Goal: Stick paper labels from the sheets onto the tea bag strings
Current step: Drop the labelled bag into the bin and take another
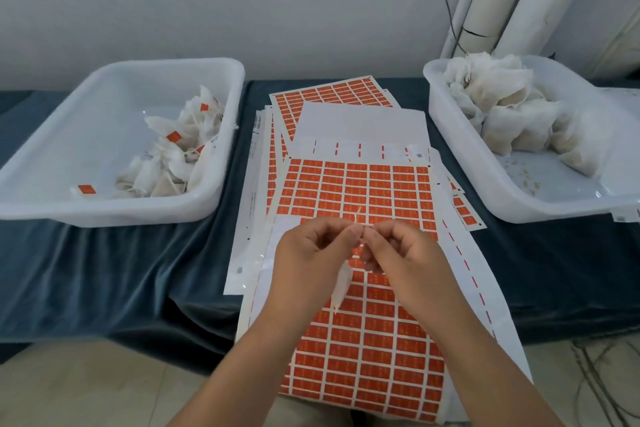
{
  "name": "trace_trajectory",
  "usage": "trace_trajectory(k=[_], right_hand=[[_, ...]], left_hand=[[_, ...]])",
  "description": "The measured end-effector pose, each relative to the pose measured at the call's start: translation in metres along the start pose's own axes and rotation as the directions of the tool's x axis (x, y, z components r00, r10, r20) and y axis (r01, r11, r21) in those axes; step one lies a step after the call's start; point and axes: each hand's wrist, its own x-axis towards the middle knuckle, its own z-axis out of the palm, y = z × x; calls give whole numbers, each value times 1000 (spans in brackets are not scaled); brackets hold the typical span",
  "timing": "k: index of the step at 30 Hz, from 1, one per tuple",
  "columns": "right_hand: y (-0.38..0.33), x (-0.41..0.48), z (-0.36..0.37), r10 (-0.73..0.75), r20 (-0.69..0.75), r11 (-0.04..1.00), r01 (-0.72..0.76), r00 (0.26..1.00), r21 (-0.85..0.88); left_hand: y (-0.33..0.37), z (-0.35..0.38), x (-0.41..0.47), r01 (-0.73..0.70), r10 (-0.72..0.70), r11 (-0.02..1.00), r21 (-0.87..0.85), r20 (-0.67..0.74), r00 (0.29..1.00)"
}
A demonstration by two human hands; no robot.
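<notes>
A small white cloth tea bag (341, 288) hangs by its pale string (358, 215) above overlapping sheets of orange paper labels (356, 191).

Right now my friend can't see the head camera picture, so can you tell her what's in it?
The left hand and right hand pinch a tea bag string above orange label sheets, the tea bag dangling below. The left tub holds labelled tea bags; the right tub holds unlabelled tea bags.

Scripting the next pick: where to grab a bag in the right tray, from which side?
Pinch the puffy cloth body of a bag on the pile's near edge, coming from above the bare front of the tray; strings show only at the back.
</notes>
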Motion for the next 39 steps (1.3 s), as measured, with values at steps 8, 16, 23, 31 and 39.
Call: trace_trajectory(k=[8,16,23,31,39], right_hand=[[31,13,3,151,49,982,-144,987,-120],[41,16,7,122,42,981,-114,992,-156],[43,17,8,114,29,981,-108,993,-161],[40,15,6,135,51,983,-127,990,-130],[25,16,7,161,71,971,-145,984,-193]], left_hand=[[45,-82,36,-178,169,984,-7,-270,948],[67,-196,115,-278,334,942,187,-460,823],[18,-225,165,79,56,869,489,-256,965],[-6,-205,149,157,3,799,581,-265,964],[29,-103,95,-198,272,816,543,-59,961]])
